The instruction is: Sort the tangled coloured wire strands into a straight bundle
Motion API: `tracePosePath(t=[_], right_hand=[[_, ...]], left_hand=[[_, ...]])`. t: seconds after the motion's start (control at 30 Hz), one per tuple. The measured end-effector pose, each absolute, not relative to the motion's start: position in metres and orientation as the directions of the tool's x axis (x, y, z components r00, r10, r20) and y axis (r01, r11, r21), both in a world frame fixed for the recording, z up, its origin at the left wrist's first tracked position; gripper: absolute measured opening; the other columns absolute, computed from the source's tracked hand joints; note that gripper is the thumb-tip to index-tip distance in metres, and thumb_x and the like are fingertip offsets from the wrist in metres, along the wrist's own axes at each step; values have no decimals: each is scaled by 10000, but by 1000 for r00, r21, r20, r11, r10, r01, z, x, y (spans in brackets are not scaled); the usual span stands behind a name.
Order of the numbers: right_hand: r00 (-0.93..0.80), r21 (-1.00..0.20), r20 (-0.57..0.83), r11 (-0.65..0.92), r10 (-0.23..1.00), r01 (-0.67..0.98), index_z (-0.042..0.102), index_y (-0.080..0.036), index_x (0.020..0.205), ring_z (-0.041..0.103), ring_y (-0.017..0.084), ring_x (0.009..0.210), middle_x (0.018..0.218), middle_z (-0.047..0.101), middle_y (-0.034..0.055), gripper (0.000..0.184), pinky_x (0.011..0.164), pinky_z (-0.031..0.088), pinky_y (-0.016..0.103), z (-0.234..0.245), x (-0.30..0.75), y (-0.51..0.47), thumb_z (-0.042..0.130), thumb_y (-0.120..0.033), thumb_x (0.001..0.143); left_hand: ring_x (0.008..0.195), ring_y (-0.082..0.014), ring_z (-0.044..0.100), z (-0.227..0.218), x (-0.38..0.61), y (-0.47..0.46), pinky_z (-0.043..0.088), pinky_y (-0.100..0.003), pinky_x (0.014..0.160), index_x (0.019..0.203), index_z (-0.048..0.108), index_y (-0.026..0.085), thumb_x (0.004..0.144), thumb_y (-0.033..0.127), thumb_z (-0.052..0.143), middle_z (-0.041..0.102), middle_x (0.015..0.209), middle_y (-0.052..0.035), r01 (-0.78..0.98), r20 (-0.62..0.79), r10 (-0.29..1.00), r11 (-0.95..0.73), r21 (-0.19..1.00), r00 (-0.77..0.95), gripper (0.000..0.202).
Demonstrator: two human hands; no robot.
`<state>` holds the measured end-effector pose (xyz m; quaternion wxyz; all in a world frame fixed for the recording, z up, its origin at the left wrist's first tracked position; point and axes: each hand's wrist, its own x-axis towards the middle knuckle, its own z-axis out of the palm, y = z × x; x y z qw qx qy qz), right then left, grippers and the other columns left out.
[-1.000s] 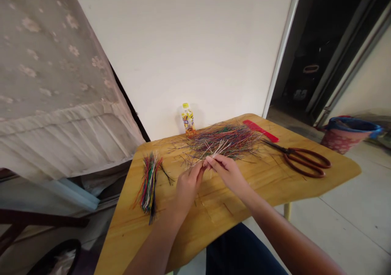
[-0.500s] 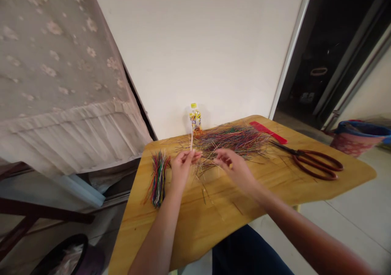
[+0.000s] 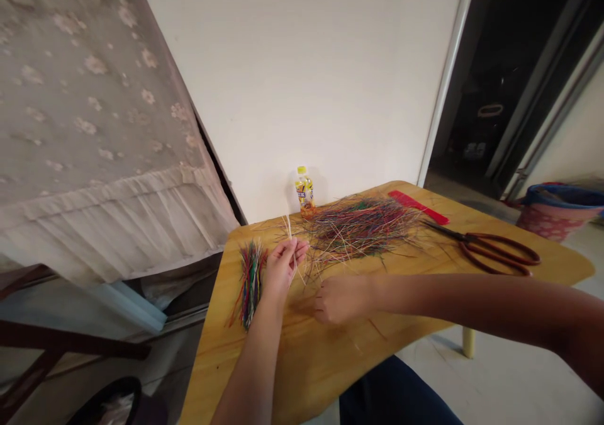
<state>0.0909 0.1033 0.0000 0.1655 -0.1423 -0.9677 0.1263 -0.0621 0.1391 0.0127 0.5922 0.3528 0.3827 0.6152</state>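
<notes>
My left hand (image 3: 284,262) pinches a few pale thin wires (image 3: 289,226) between thumb and fingertips, their ends sticking up and hanging below. Over the table's front part, my right hand (image 3: 340,299) is closed with its back towards me; whatever its curled fingers hold is hidden. Behind both hands spreads a loose heap of thin multicoloured wires (image 3: 368,223). A neater bundle of coloured wires (image 3: 252,280) lies left of my left hand, partly covered by the forearm.
On the wooden table (image 3: 302,374), scissors (image 3: 495,249) with brown handles lie at right, near a red comb-like strip (image 3: 419,206). A yellow-capped bottle (image 3: 305,192) stands at the back by the wall. Bins (image 3: 550,211) stand beyond the table's right side and at lower left.
My right hand has come down and nearer to me, turning its back upward, with the forearm swung across the table. My left hand still holds pale wires, now fanned apart.
</notes>
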Motion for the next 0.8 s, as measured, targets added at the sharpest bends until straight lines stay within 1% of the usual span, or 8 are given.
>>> tracePosePath(t=[0.13, 0.23, 0.33, 0.43, 0.5, 0.6, 0.7, 0.8], right_hand=[[-818, -335, 424, 906, 390, 258, 461, -175, 419, 470, 35, 505, 431, 520, -70, 357, 553, 320, 233, 2, 89, 97, 514, 0, 726], [-794, -277, 463, 916, 393, 291, 478, -178, 413, 483, 31, 491, 445, 558, -56, 362, 534, 312, 224, 3, 88, 96, 512, -34, 743], [-885, -160, 240, 916, 399, 369, 542, -178, 469, 549, 67, 535, 525, 627, -12, 294, 527, 329, 218, 7, 87, 100, 569, 4, 698], [-928, -79, 17, 926, 373, 370, 623, -155, 589, 579, 124, 550, 599, 665, 51, 165, 479, 302, 235, 11, 87, 107, 619, -8, 662], [-934, -92, -2, 930, 357, 356, 650, -145, 644, 576, 139, 556, 640, 678, 62, 109, 464, 280, 245, 12, 88, 112, 609, -52, 682], [-937, -120, -10, 930, 350, 349, 661, -158, 655, 555, 127, 556, 669, 686, 35, 119, 466, 279, 244, 11, 90, 116, 580, -83, 701], [-918, -148, 5, 908, 396, 391, 663, -162, 646, 554, 126, 577, 687, 690, 25, 136, 476, 285, 240, 9, 93, 117, 564, -85, 699], [-894, -170, 48, 885, 446, 433, 678, -167, 719, 587, 144, 660, 759, 699, 33, 131, 511, 318, 231, 9, 95, 117, 567, -100, 698]], left_hand=[[672, -124, 684, 12, -62, 139, 513, -197, 631, 721, 654, 151, 635, 279, 787, 732, 744, -55, -447, -36, 998, 7, 895, -57, 203], [661, -107, 679, 13, -62, 139, 504, -177, 623, 721, 654, 152, 660, 266, 769, 729, 730, -47, -452, -34, 998, 6, 892, -54, 174], [663, -97, 677, 12, -64, 140, 492, -158, 614, 715, 658, 150, 648, 259, 777, 726, 708, -38, -461, -42, 997, 7, 887, -64, 174], [672, -107, 681, 10, -66, 142, 488, -162, 616, 719, 662, 149, 623, 268, 794, 725, 698, -36, -465, -46, 996, 3, 885, -81, 202], [667, -117, 681, 9, -67, 143, 489, -174, 615, 713, 659, 148, 606, 278, 805, 724, 696, -39, -462, -44, 996, 1, 887, -82, 223], [664, -131, 681, 9, -67, 143, 491, -193, 617, 708, 654, 146, 597, 283, 809, 725, 702, -48, -448, -53, 995, 10, 894, -82, 235], [673, -139, 678, 9, -67, 142, 488, -204, 621, 720, 655, 146, 613, 287, 800, 727, 716, -57, -425, -60, 994, 17, 905, -87, 228], [679, -142, 676, 9, -68, 141, 484, -207, 627, 740, 658, 144, 631, 297, 789, 726, 725, -53, -410, -52, 995, 11, 912, -88, 229]])
